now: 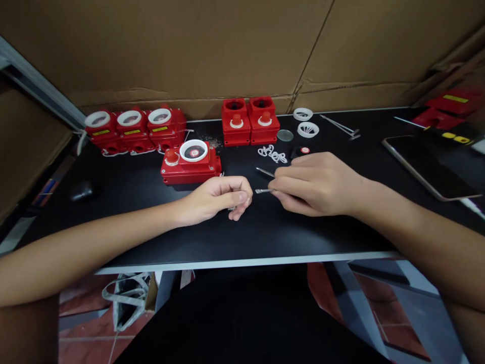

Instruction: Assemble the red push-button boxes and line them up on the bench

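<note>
Over the front middle of the black table, my left hand (223,196) is closed, thumb pressed against curled fingers. A sliver of something small shows at the fingertips; its kind is hidden. Facing it, my right hand (318,184) is closed around a thin metal tool (263,190). A second slim metal tip (265,172) sticks out above it; I cannot tell if both belong to one tool. Just behind my left hand sits a red housing (185,174) with a white ring (194,150) and a red cap. A black round piece with a red-and-white label (304,150) lies behind my right hand.
Red housings with white rings (130,129) line the back left; two ringless ones (235,129) stand mid-back. Nearby are white rings (308,130), a clear disc (285,135), white loops (272,153) and metal rods (341,126). A phone (430,167) lies right, a black mouse (82,190) left.
</note>
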Motion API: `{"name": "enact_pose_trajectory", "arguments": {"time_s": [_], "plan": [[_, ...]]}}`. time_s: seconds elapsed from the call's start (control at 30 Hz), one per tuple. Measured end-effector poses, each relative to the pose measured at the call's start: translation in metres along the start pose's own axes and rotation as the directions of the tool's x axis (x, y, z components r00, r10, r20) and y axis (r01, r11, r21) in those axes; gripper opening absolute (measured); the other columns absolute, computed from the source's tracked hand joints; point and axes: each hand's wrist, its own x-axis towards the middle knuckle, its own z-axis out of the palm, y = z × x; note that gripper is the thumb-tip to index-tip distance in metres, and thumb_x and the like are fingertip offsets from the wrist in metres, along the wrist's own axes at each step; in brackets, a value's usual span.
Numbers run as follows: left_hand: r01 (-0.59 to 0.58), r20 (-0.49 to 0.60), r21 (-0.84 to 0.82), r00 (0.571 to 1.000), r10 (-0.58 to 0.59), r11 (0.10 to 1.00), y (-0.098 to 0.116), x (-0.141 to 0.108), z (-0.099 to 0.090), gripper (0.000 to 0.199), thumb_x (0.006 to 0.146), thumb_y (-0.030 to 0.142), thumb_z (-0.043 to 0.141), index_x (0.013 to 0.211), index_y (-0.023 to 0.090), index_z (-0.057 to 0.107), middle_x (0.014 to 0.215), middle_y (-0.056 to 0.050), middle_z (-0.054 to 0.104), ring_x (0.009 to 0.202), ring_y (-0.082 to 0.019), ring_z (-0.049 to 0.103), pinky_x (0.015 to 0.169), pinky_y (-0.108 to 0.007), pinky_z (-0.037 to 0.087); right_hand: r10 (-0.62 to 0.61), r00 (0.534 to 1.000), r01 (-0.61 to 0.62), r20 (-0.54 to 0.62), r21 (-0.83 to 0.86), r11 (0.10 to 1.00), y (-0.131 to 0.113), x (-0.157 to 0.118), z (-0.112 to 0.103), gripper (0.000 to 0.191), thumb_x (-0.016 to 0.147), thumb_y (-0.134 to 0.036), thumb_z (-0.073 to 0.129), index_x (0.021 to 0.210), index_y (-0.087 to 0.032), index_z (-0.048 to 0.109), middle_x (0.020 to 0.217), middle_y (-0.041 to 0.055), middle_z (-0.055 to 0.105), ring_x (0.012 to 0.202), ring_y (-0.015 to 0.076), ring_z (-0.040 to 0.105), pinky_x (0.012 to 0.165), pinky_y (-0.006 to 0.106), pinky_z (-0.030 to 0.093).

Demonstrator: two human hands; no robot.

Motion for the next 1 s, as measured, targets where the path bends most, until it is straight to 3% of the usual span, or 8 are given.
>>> {"name": "enact_pose_trajectory", "arguments": {"time_s": [0.3,1.0], "plan": [[0.0,0.011,0.005,1.0,-0.001,1.0,0.0015,0.0,-0.0008,0.057,0.101,0.067,0.097,0.092,0.018,0.07,0.083,0.001,0.07,0.065,-0.01,0.063,0.064,-0.025,0.051,-0.045,0.999,0.044,0.026,0.046,0.998,-0.008,0.0035,0.0017,0.026,0.116,-0.019,0.058,0.092,-0.021,0.07,0.077,-0.0031,0.069,0.061,0.0119,0.043,0.064,0.03,0.039],[0.026,-0.021,-0.042,0.999,-0.027,0.999,0.0038,-0.0001,0.0002,0.052,0.101,0.06,0.1,0.096,0.017,0.071,0.082,0.002,0.071,0.066,-0.009,0.065,0.064,-0.023,0.052,-0.016,0.999,0.016,0.03,0.0,1.0,-0.0063,0.0038,-0.0006,0.03,0.118,-0.02,0.06,0.089,-0.02,0.069,0.076,-0.0029,0.069,0.06,0.0121,0.046,0.064,0.03,0.041]]}}
